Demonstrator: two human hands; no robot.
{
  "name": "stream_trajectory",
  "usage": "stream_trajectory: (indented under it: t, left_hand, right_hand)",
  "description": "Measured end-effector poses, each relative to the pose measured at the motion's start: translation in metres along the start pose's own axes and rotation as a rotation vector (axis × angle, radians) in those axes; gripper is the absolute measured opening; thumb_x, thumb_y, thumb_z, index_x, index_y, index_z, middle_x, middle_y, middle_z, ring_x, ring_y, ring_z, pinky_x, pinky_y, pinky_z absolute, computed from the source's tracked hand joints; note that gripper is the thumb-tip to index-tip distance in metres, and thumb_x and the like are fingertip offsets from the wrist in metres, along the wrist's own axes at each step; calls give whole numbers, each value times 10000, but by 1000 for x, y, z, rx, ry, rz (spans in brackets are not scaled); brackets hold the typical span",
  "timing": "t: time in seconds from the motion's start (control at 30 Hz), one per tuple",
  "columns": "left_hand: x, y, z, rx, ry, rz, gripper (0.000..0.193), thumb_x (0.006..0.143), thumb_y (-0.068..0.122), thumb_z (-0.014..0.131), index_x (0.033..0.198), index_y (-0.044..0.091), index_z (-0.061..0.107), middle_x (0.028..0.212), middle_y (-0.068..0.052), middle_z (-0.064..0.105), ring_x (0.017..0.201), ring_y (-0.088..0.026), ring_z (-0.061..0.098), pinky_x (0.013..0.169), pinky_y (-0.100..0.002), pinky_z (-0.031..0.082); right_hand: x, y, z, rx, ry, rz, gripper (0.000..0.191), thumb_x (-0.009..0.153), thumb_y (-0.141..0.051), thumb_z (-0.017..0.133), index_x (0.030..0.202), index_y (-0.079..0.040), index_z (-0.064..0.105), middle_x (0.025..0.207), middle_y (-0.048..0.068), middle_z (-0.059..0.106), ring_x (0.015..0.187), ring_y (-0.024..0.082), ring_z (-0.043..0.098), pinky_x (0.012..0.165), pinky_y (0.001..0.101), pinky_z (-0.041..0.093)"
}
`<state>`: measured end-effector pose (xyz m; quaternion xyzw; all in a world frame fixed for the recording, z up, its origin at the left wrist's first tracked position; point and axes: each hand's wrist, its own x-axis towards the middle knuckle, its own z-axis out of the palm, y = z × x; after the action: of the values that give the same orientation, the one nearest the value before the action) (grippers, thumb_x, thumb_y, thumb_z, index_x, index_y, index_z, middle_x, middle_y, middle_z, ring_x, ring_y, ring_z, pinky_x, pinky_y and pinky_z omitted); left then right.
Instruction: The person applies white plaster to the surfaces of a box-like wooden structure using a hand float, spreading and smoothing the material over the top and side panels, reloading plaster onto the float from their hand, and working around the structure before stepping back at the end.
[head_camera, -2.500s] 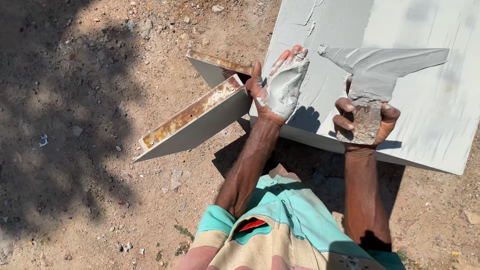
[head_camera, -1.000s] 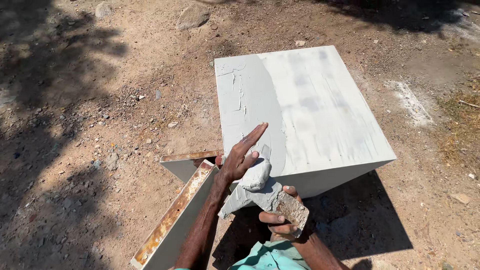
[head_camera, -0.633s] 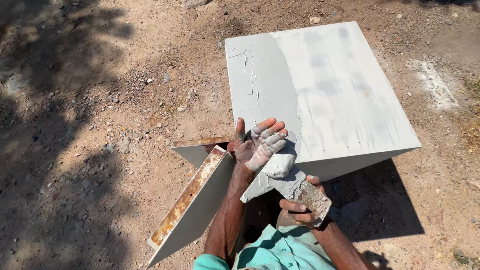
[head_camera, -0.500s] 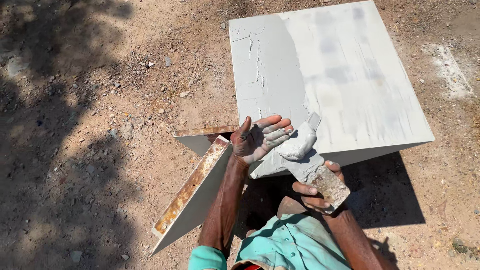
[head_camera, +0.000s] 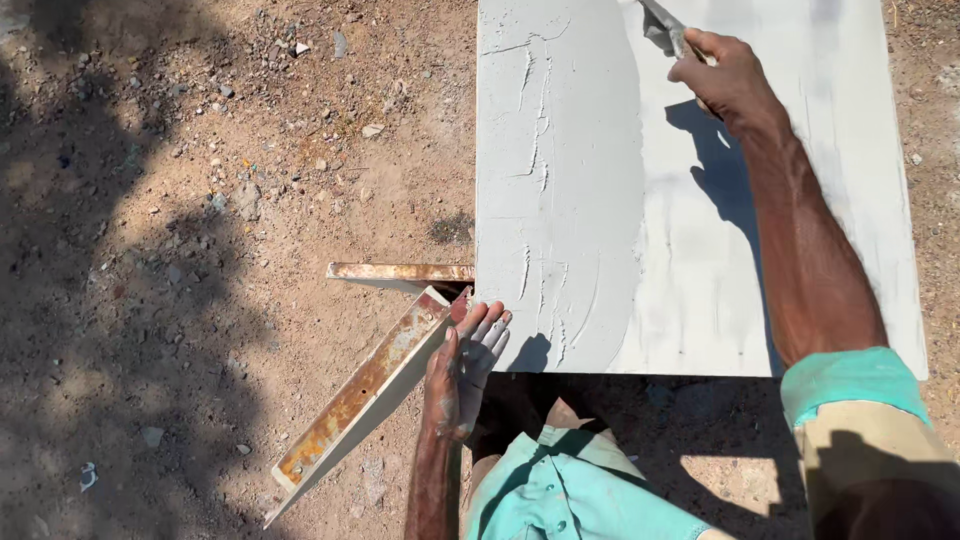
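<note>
Your right hand (head_camera: 728, 80) is clamped on a putty knife (head_camera: 662, 28) at the far end of the grey panel (head_camera: 690, 250), the blade on its wet coating. Your left hand (head_camera: 465, 365) rests spread and empty, fingers smeared grey, at the panel's near-left corner just beside a rusty metal frame (head_camera: 365, 385) on the dirt ground (head_camera: 200, 200).

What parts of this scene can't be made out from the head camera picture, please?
- Putty knife: blade cut off by the top edge; handle hidden inside the right hand.
- Grey panel: far end out of frame.
- Left hand: palm faces away, so contact underneath is unclear.
</note>
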<state>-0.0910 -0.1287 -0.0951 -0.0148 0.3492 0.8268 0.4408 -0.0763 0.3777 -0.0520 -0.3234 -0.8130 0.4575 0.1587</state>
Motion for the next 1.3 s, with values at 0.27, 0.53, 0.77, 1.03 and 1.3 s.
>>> stream_trajectory:
  t: [0.27, 0.53, 0.77, 1.03, 1.3]
  left_hand:
    - [-7, -16, 3, 33, 269, -60, 721, 1039, 407, 421, 1526, -121, 352, 1559, -317, 470, 1469, -390, 453, 1231, -475, 343]
    - [13, -30, 15, -40, 212, -74, 745, 1036, 390, 486, 1518, -155, 326, 1566, -350, 441, 1484, -405, 434, 1249, -474, 299]
    - [15, -33, 15, -34, 240, -87, 759, 1021, 397, 506, 1510, -159, 336, 1556, -345, 460, 1470, -402, 453, 1243, -467, 306]
    - [9, -36, 14, -54, 240, -80, 750, 1016, 399, 505, 1509, -144, 346, 1542, -322, 482, 1459, -387, 464, 1239, -474, 325]
    - [-12, -20, 18, -18, -11, -57, 721, 1058, 380, 492, 1516, -157, 347, 1538, -329, 469, 1450, -397, 473, 1235, -492, 368]
  right_hand:
    - [137, 33, 31, -774, 27, -86, 362, 888, -285, 706, 1149, -36, 742, 859, 156, 698, 793, 307, 682, 722, 550, 571]
    - [154, 32, 38, -746, 40, -117, 449, 916, -317, 733, 1265, -36, 705, 921, 192, 705, 857, 359, 712, 793, 590, 568]
    - [156, 25, 40, -758, 39, -74, 643, 820, -311, 752, 1402, -71, 623, 1060, 239, 682, 940, 442, 691, 736, 674, 551]
    - [140, 1, 27, -810, -77, 17, 704, 828, -431, 751, 1468, -166, 625, 1181, 242, 676, 1022, 458, 683, 817, 691, 551]
    - [3, 49, 21, -833, -99, -88, 724, 831, -420, 709, 1476, -103, 621, 1408, 222, 529, 1137, 475, 634, 866, 691, 531]
